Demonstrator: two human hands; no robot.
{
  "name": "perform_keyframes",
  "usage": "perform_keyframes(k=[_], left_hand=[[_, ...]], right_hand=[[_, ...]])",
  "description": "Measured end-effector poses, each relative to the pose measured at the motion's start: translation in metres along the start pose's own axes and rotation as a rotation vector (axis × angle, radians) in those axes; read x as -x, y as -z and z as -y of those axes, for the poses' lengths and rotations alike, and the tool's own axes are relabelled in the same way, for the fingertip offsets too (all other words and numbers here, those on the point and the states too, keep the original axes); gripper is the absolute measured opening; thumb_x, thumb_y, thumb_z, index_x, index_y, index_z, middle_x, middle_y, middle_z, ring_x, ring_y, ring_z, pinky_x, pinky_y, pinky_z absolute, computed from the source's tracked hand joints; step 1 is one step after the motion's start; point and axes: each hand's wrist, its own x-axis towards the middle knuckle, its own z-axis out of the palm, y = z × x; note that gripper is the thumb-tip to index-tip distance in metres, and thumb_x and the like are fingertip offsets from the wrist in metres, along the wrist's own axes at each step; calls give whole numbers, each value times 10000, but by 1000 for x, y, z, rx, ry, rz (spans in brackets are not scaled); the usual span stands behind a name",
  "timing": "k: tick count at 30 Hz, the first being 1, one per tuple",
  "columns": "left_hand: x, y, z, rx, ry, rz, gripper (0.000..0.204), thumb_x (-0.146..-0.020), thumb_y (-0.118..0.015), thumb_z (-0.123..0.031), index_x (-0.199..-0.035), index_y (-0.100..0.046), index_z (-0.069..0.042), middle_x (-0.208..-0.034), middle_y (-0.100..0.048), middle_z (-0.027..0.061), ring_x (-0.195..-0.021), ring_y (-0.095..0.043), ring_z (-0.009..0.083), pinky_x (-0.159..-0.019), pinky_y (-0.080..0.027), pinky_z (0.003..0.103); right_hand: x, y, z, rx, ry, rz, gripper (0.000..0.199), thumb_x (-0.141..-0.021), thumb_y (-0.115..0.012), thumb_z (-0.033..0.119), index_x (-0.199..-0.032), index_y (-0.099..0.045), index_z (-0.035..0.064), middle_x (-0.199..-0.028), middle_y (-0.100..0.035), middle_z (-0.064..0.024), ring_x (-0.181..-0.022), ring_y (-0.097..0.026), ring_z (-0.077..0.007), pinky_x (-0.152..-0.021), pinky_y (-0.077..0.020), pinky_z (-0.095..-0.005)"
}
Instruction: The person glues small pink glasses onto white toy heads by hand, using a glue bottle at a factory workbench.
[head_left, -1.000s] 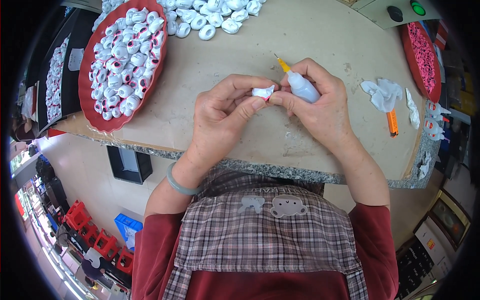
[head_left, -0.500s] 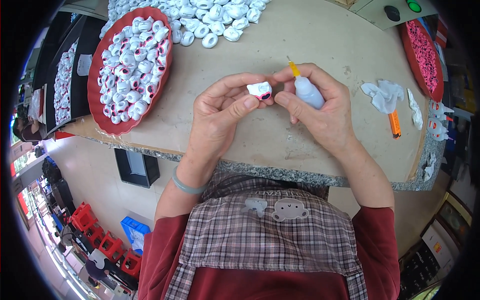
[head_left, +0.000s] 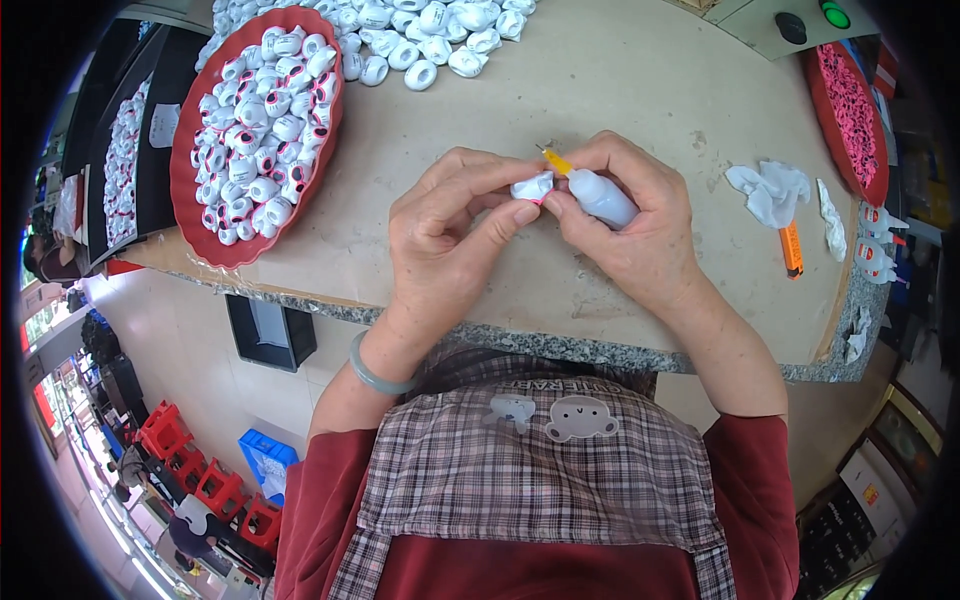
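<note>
Between the thumb and fingers of my left hand (head_left: 455, 225) is a small white figurine head (head_left: 532, 187) with a pink edge showing at its underside. My right hand (head_left: 635, 215) is closed round a squeeze bottle (head_left: 603, 198) of translucent white plastic. The bottle's yellow tip (head_left: 556, 161) points up and to the left, just above the head. My right thumb and fingertips come close to the head; whether they press on it I cannot tell. Both hands are over the table, near its front edge.
A red scalloped tray (head_left: 318, 165) of similar white heads stands at the left, with a pile of white pieces (head_left: 420, 74) behind. To the right lie a crumpled tissue (head_left: 770, 192), an orange cutter (head_left: 791, 250) and small bottles (head_left: 876, 260). Another red tray (head_left: 873, 188) holds pink pieces.
The head has turned, so its dark pink-rimmed patch no longer faces up. The bottle has tilted left, bringing its tip nearer the head.
</note>
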Motion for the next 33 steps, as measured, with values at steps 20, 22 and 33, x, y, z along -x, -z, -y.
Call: perform_keyframes(k=[20,22,33], left_hand=[[-1,17,11,1051,400,31,322,-895,-558,-56,-1211,-534,3,-1099,-594,212,-922,-616,191,-857,-505,275],[-2,18,10,1141,415,51,318,-897,-560,-66,-1208,-537,-1,-1108,-588,221,-935,-612,194,-863,-504,272],[-6,41,-18,736,287,-121,225,-862,-620,-60,-1074,-592,10,-985,-645,185,-852,-629,167,-783,-519,254]], right_hand=[[-8,14,1,-566,-386,67,184,-867,-645,133,-1015,-620,26,-721,-576,21,-548,-496,-27,-476,-372,-170],[-8,15,1,-562,-387,70,180,-872,-639,137,-1011,-620,25,-708,-570,24,-548,-497,-27,-474,-366,-169],[-8,15,2,-561,-411,109,151,-881,-622,127,-992,-617,24,-682,-544,32,-564,-502,-23,-488,-369,-167]])
